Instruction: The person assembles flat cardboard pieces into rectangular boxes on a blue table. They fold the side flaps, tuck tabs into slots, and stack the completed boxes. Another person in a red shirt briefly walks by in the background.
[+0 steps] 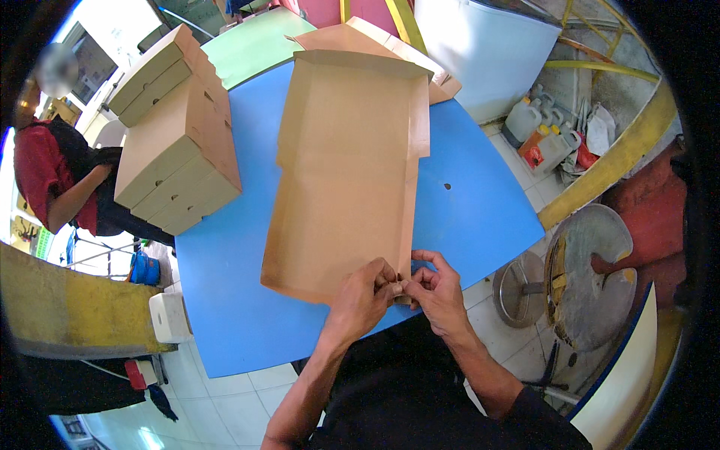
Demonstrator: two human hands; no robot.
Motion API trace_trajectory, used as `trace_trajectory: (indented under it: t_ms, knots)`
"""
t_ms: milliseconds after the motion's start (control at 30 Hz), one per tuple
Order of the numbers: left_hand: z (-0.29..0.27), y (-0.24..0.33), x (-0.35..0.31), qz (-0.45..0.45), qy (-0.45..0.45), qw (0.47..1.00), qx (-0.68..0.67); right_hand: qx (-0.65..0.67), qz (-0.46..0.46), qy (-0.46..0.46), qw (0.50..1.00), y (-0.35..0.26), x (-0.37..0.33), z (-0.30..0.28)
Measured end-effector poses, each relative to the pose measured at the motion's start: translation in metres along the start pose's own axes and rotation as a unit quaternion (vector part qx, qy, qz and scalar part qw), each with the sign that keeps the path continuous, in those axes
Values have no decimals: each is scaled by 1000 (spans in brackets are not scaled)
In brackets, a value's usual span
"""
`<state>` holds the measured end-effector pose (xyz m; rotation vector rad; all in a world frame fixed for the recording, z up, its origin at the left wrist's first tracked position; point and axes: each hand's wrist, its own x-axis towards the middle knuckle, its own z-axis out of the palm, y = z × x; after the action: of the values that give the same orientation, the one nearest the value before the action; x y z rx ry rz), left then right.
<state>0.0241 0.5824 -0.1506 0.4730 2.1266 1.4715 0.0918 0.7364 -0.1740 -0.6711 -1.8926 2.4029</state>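
An unfolded brown cardboard box [349,172] lies across the middle of the blue table [476,195], its long side running away from me. At its near right corner my left hand [364,296] pinches the cardboard between thumb and fingers. Close beside it, almost touching, my right hand [437,292] grips the same corner with curled fingers. A small folded flap shows between the fingertips; its exact fold is hidden by them. The box's far edge and part of its right side stand up slightly.
Folded cardboard boxes [176,150] are stacked at the table's left. More flat cardboard [352,41] lies at the far end, by a green tabletop [247,45]. A person [64,165] stands at left. Plastic jugs [551,146] and a round stool [592,277] are at right.
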Motion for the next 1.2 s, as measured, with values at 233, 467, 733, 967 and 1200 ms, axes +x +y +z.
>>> trace_trajectory:
  t_ms: [233,467,733,967,1200]
  knots:
    - [-8,-5,4,3,-35,999,0,-26,2,25,999,3,2,4]
    - [-5,0,3,-20,-11,998,51,-73,-17,-34,997,-12,1,-3]
    - [-8,10,7,0,-58,984,170,-84,-1,-95,992,-19,8,-8]
    - [-5,10,18,61,0,946,318,-84,33,-137,986,-12,16,-5]
    - [-55,8,-77,-42,-20,923,381,-262,-65,-150,951,-27,2,-21]
